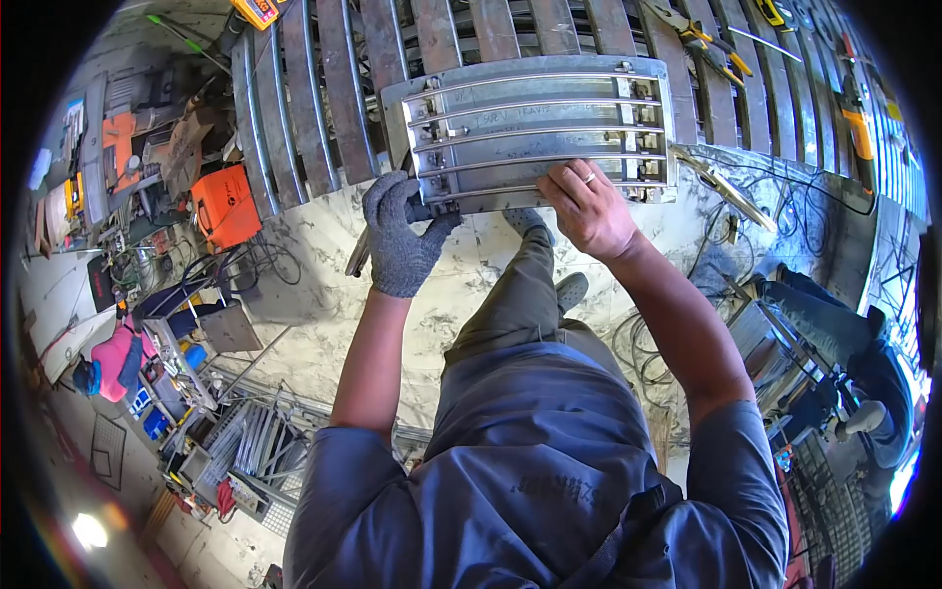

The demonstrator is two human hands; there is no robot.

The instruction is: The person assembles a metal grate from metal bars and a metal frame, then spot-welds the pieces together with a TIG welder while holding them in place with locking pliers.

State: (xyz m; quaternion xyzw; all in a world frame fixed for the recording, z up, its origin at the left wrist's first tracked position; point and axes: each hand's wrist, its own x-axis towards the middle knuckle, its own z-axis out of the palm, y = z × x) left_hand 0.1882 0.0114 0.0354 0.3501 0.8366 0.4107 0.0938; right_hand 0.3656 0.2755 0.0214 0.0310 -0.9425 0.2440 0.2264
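Observation:
A metal plate (530, 86) with writing on it lies on the slatted metal bench, and several thin metal rods (535, 130) run across it between small blocks at both sides. My left hand (400, 236), in a grey knitted glove, is at the plate's lower left corner, thumb and fingers curled round a small dark piece there that I cannot make out. My bare right hand (587, 208), with a ring on one finger, has its fingers pinched together on the lowest rod, right of the middle.
Pliers (695, 37) and an orange-handled tool (858, 128) lie on the bench slats (339, 93). An orange case (226, 208) stands at the left. Cables trail over the floor. One person (123, 361) is at the far left, another (868, 373) at the right.

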